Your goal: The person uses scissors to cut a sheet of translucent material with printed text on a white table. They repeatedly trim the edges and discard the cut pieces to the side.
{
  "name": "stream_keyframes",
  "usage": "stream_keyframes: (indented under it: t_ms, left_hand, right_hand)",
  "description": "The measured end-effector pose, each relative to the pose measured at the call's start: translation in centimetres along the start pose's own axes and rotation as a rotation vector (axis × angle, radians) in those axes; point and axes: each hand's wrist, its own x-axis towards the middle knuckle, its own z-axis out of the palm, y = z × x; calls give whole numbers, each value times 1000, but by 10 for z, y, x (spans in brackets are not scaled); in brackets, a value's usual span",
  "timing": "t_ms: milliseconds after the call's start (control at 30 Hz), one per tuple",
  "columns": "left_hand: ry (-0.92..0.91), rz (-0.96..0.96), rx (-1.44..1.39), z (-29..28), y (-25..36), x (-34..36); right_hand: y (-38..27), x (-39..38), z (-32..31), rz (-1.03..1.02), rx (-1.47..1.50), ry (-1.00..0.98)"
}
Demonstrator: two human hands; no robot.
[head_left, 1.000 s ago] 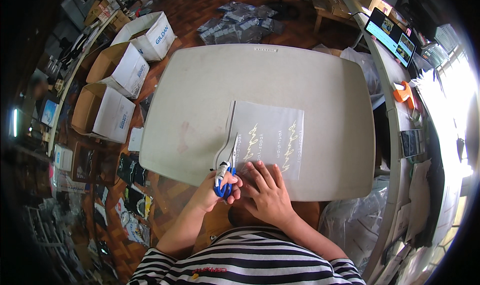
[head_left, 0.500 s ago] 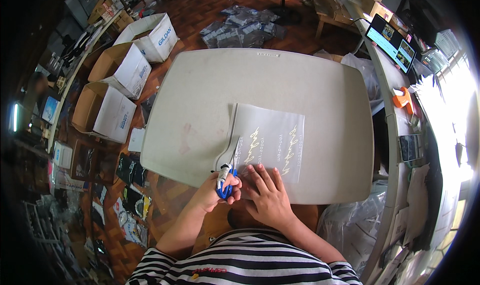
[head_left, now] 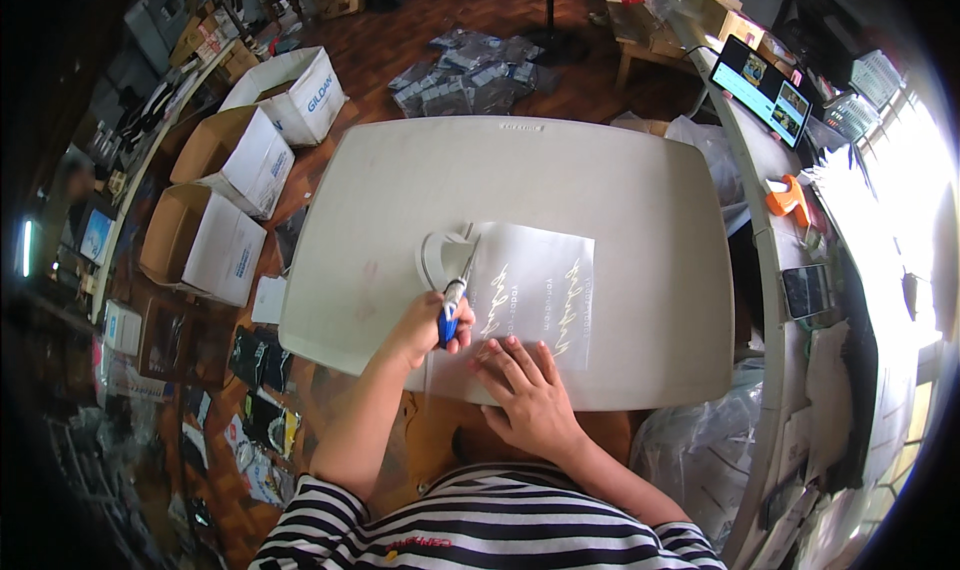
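Observation:
My left hand (head_left: 424, 332) is closed around the blue handles of a pair of scissors (head_left: 455, 298), which have a pale wrapping near the pivot. Their blades point away from me along the left edge of a translucent film sheet (head_left: 535, 250) printed with pale script and small lettering. A narrow strip of the film (head_left: 430, 257) curls up to the left of the blades. My right hand (head_left: 532, 398) rests with fingers spread on the near end of the sheet, holding nothing. The sheet lies on a grey table (head_left: 650, 200).
White cartons (head_left: 240, 240) stand open on the floor at left. Bagged items (head_left: 470, 75) are heaped beyond the table. A side bench at right carries a tablet (head_left: 760, 90), an orange tool (head_left: 788, 202) and a phone (head_left: 806, 292). Clear plastic bags (head_left: 700, 440) lie beneath it.
My left hand and the scissors have moved away from me along the sheet's left edge. The cut strip now curls outward to the left. My right hand stays on the sheet.

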Motion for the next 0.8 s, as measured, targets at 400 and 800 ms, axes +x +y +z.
stream_keyframes:
  t_ms: [400,800]
  left_hand:
    - [-117,-65,-62,8,-25,-46]
    - [-45,-79,447,16,-89,-127]
  right_hand:
    - [49,-13,-44,218,61,222]
    - [38,5,-31,54,102,-2]
